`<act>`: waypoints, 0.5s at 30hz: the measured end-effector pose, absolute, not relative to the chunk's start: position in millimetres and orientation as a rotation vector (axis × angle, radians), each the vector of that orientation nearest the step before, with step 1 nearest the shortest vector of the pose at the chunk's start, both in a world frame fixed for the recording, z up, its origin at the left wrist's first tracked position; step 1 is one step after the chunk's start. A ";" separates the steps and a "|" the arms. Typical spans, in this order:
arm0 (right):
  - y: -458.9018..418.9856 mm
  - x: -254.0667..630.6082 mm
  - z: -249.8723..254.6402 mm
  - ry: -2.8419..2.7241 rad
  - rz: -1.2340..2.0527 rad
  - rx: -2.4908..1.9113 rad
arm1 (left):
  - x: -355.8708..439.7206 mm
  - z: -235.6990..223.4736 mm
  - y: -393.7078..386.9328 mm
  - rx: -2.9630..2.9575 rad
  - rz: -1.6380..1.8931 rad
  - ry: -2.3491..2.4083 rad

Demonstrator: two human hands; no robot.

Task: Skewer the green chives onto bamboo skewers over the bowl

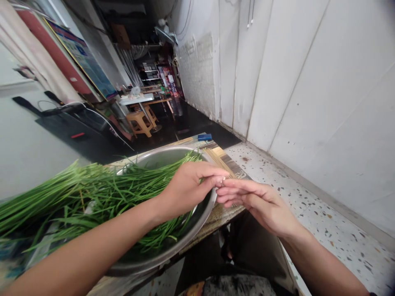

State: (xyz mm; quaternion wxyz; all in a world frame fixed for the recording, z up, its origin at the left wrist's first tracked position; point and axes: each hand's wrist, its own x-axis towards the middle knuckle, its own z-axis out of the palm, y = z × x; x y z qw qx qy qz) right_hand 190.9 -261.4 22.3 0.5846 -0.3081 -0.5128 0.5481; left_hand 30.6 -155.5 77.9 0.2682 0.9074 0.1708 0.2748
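Observation:
My left hand (188, 183) reaches over the rim of a metal basin (211, 207), thumb and forefinger pinched together. A tiny whitish bit (222, 179) shows at those fingertips, too small to name. Stretched out flat, the fingers of my right hand (262, 201) meet the left fingertips just past the basin's right edge. Long green garlic chives (148, 181) fill the basin beneath my left hand and forearm. A larger bunch of the same greens (46, 197) spreads to the left, overhanging the basin.
Thin bamboo skewers (220, 159) lie beside the basin on the wooden table (212, 220). A small blue object (204, 137) sits at its far corner. White wall panels (308, 82) run along the right. Farther back are plastic stools (138, 123) and a light-topped table (135, 99).

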 end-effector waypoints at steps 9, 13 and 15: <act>-260.2 189.5 18.5 -1.538 0.319 -1.104 | 34.7 76.8 -163.0 2.164 0.657 0.556; -261.5 188.2 24.3 -1.783 0.173 -1.083 | 37.7 74.8 -164.9 2.151 0.586 0.510; -264.1 193.4 28.7 -1.803 0.189 -1.109 | 36.1 75.7 -165.1 2.201 0.471 0.468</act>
